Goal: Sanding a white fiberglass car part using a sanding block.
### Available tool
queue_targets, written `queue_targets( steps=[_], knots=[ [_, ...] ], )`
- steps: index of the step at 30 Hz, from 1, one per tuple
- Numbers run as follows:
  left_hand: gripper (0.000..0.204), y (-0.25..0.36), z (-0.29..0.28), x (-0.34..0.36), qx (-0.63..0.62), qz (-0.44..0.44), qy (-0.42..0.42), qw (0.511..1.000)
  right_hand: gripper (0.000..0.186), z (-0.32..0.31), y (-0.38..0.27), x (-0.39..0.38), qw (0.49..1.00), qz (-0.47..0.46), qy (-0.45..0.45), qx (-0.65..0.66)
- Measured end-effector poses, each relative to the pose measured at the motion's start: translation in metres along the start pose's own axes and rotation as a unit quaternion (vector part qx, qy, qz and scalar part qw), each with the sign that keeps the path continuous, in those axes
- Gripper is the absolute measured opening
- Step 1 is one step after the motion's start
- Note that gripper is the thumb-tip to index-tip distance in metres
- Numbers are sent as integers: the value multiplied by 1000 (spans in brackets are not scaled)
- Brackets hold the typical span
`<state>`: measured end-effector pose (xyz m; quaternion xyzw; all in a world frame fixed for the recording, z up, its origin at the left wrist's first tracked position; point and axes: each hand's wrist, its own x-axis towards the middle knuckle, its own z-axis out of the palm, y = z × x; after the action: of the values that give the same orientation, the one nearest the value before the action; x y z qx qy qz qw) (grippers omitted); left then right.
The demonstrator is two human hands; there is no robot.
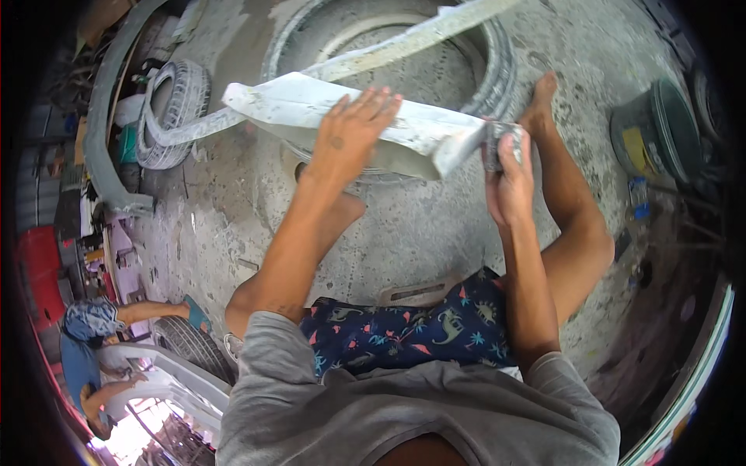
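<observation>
A long white car bumper, streaked with grey scuffs, lies across a tire on the floor. My left hand rests flat on its upper face, with the fingers stretched out and pointing to the right. At the bumper's right end, my right hand is closed round a small dark grey sanding block, thumb on top. The block is against or very near the bumper's end; contact is hard to tell. Part of the tire is hidden beneath the bumper.
Another tire and a grey curved trim piece lie at left. A dark green bucket stands at right, near a blue packet. At lower left a co-worker bends over a pale bumper beside a tire.
</observation>
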<state>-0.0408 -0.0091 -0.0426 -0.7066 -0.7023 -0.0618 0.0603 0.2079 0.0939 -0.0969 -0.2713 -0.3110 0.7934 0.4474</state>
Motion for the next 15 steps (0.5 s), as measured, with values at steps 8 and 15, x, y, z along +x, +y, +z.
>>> queue_targets(
  steps=[8, 15],
  knots=[
    [91, -58, -19, -21, -49, -2, -45, 998, 24, 5, -7, 16, 993, 90, 17, 79],
    [86, -66, -14, -10, -74, -45, -52, 995, 24, -13, -2, 24, 991, 43, 65, 106]
  ],
)
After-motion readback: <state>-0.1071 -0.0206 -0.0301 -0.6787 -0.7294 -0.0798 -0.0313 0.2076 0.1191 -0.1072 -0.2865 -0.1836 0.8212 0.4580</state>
